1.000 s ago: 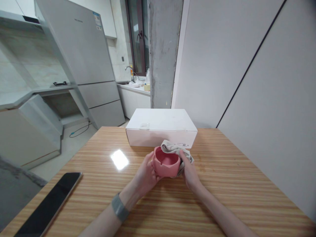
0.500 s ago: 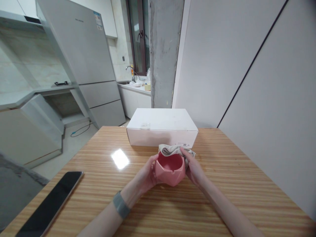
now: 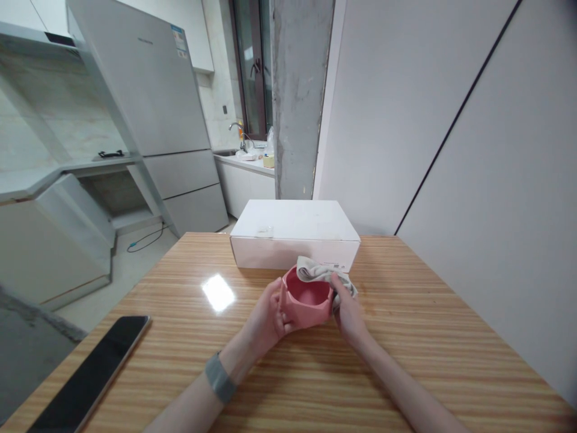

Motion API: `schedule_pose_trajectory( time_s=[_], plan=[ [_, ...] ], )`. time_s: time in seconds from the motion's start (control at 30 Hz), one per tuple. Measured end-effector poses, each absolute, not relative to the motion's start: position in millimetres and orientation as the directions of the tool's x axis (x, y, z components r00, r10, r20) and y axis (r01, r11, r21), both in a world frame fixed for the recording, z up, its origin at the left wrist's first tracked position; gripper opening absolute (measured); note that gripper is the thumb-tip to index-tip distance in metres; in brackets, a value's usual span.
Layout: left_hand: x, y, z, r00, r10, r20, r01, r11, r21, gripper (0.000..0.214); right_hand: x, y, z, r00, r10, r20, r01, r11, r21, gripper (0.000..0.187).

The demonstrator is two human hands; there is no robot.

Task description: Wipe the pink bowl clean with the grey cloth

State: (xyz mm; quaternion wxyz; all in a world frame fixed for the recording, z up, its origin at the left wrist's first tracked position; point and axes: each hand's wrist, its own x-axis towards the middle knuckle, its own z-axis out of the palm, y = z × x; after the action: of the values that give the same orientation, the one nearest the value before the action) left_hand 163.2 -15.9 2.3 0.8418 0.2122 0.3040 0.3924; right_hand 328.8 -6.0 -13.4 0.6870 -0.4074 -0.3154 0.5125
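Observation:
A pink faceted ashtray (image 3: 303, 313) with notches in its rim is held above the table, its hollow facing me. My left hand (image 3: 269, 316) is closed around its left side, fingers against the outer wall. In my right hand (image 3: 349, 310) is a crumpled light grey cloth (image 3: 315, 270), pinched with the thumb on top. The cloth lies over the ashtray's far right rim, and part of it hangs down along the right side. Some fingers of my right hand are hidden behind the cloth and ashtray.
Behind my hands, a closed white box (image 3: 295, 252) stands at the far side of the wooden table (image 3: 406, 337). A black phone (image 3: 94, 373) lies at the left edge. Beyond are a fridge (image 3: 139, 78), a sink counter (image 3: 247, 171) and a white wall panel (image 3: 451, 120).
The ashtray has turned and tilted slightly in my left hand, moving a little left. My right hand has shifted the cloth along the far rim towards the right.

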Motion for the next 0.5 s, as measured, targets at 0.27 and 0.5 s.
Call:
schedule_pose_trajectory(
  time_s=[0.27, 0.5],
  plan=[
    [162.1, -16.0, -2.6, 0.6, 0.718, -0.352, -0.467, 0.672, 0.575, 0.042, 337.7, -8.1, 7.4, 0.106, 0.99, -0.089, -0.515, -0.022, -0.857, 0.028],
    [166.8, -14.7, -5.6, 0.352, 0.857, -0.375, -0.525, 0.513, 0.68, 0.04, 325.3, -10.1, -6.2, 0.219, 0.976, -0.021, -0.504, 0.095, -0.858, 0.027]
  ],
)
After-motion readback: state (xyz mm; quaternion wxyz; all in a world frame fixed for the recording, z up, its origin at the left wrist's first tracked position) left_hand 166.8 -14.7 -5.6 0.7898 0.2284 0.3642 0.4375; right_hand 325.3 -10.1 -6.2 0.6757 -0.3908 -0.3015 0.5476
